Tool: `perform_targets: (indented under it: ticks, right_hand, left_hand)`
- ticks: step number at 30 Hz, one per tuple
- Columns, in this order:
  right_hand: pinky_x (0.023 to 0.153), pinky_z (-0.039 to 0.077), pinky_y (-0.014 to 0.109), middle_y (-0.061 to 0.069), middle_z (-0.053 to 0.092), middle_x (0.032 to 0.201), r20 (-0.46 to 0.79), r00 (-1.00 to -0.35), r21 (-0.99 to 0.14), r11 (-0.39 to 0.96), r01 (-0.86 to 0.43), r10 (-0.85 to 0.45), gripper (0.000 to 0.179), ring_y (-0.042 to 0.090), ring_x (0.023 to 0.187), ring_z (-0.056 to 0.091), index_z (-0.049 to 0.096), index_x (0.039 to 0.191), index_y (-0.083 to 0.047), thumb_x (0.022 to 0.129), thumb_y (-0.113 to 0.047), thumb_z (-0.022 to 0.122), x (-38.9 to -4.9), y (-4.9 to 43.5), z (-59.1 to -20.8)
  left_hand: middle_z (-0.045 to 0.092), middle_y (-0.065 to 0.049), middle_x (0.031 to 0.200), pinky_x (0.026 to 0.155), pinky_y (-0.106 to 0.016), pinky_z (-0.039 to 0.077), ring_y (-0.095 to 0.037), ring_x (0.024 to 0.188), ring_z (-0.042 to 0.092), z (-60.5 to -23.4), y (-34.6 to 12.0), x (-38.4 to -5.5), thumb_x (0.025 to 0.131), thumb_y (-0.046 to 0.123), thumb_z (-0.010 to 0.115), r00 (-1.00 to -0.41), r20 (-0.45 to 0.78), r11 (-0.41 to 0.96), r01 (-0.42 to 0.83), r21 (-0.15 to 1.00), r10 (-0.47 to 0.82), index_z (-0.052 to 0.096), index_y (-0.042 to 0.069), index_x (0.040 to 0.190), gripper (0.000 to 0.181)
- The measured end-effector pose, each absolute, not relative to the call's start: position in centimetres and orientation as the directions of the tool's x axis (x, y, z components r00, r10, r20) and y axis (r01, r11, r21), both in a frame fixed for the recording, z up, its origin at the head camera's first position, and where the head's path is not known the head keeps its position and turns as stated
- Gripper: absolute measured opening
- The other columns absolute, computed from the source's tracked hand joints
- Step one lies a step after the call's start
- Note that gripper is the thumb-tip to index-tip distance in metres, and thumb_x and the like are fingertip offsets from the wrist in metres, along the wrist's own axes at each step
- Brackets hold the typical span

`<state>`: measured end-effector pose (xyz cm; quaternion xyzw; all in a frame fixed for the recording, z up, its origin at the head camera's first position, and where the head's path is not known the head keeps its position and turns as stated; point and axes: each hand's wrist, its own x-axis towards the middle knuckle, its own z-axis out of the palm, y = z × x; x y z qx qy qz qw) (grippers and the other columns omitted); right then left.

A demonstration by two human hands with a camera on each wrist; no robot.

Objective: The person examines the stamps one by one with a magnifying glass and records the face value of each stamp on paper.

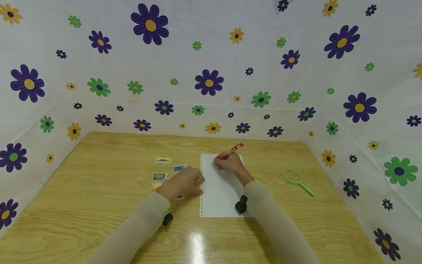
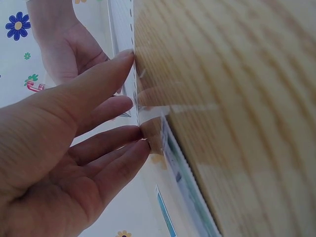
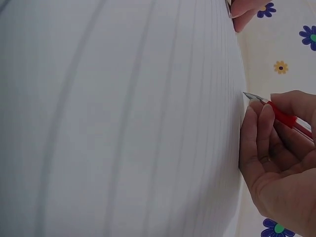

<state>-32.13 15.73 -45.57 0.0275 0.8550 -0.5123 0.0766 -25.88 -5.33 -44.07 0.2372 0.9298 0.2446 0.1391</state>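
A lined sheet of paper (image 1: pixel 219 198) with punched holes down its left edge lies on the wooden table. The right hand (image 1: pixel 231 164) pinches a red pen (image 1: pixel 238 146), its tip at the upper part of the sheet. In the right wrist view the pen (image 3: pixel 284 116) shows a red grip and a metal tip close to the paper (image 3: pixel 123 118). At the sheet's left edge the left hand (image 1: pixel 185 182) rests with fingertips touching the paper and table; in the left wrist view its fingers (image 2: pixel 111 143) are loosely bent and hold nothing.
Several small stamp-like picture cards lie left of the sheet, among them a yellow card (image 1: pixel 163 160) and a grey card (image 1: pixel 159 176); the left hand partly covers some. A green magnifying glass (image 1: pixel 299 182) lies to the right. Flower-printed white cloth (image 1: pixel 184 66) encloses the table.
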Motion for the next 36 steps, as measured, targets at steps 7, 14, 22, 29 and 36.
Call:
perform_targets:
  ticks: [7, 14, 22, 29, 36]
  right_hand:
    - [0.073, 0.06, 0.023, 0.008, 0.076, 0.09, -0.172, -0.983, -0.856, 0.504, 0.116, -0.066, 0.021, 0.011, 0.075, 0.067, 0.077, 0.103, -0.002, 0.092, -0.02, 0.077, -32.12, 15.83, -45.62]
    - [0.071, 0.06, 0.024, 0.007, 0.074, 0.085, -0.166, -0.985, -0.865, 0.486, 0.126, -0.038, 0.019, 0.012, 0.073, 0.066, 0.075, 0.101, -0.001, 0.091, -0.018, 0.076, -32.1, 15.93, -45.88]
    - [0.069, 0.06, 0.023, 0.007, 0.075, 0.085, -0.152, -0.988, -0.878, 0.459, 0.138, 0.007, 0.02, 0.01, 0.071, 0.066, 0.074, 0.102, -0.001, 0.09, -0.018, 0.076, -31.98, 15.62, -46.12]
    - [0.07, 0.06, 0.023, 0.007, 0.076, 0.087, -0.149, -0.989, -0.87, 0.476, 0.128, -0.006, 0.02, 0.01, 0.072, 0.066, 0.077, 0.102, -0.003, 0.091, -0.019, 0.077, -31.95, 15.39, -45.9]
    - [0.071, 0.061, 0.023, 0.008, 0.076, 0.09, -0.15, -0.989, -0.861, 0.492, 0.125, -0.011, 0.021, 0.009, 0.073, 0.067, 0.077, 0.104, -0.003, 0.091, -0.02, 0.077, -32.13, 15.38, -45.85]
  left_hand:
    - [0.07, -0.01, 0.135, 0.106, -0.044, 0.051, -0.03, 0.128, 0.061, -44.23, -5.44, -25.89, 0.083, 0.023, 0.088, -0.848, -0.136, 0.762, 0.376, 0.528, 0.512, 0.076, 0.007, 0.12, 0.043]
    - [0.07, -0.01, 0.134, 0.104, -0.045, 0.051, -0.03, 0.127, 0.061, -44.38, -5.37, -25.78, 0.083, 0.022, 0.088, -0.846, -0.128, 0.753, 0.381, 0.536, 0.518, 0.077, 0.006, 0.12, 0.042]
    - [0.07, -0.01, 0.134, 0.104, -0.046, 0.05, -0.032, 0.127, 0.06, -44.48, -5.38, -25.71, 0.082, 0.022, 0.089, -0.845, -0.129, 0.753, 0.381, 0.537, 0.519, 0.077, 0.006, 0.119, 0.042]
    - [0.07, -0.009, 0.133, 0.103, -0.046, 0.05, -0.032, 0.125, 0.059, -44.39, -5.49, -25.79, 0.082, 0.023, 0.089, -0.847, -0.127, 0.753, 0.379, 0.538, 0.516, 0.078, 0.008, 0.118, 0.041]
    - [0.071, -0.01, 0.132, 0.104, -0.046, 0.05, -0.032, 0.125, 0.059, -44.07, -5.46, -25.7, 0.082, 0.022, 0.089, -0.849, -0.124, 0.753, 0.378, 0.538, 0.514, 0.077, 0.007, 0.118, 0.041]
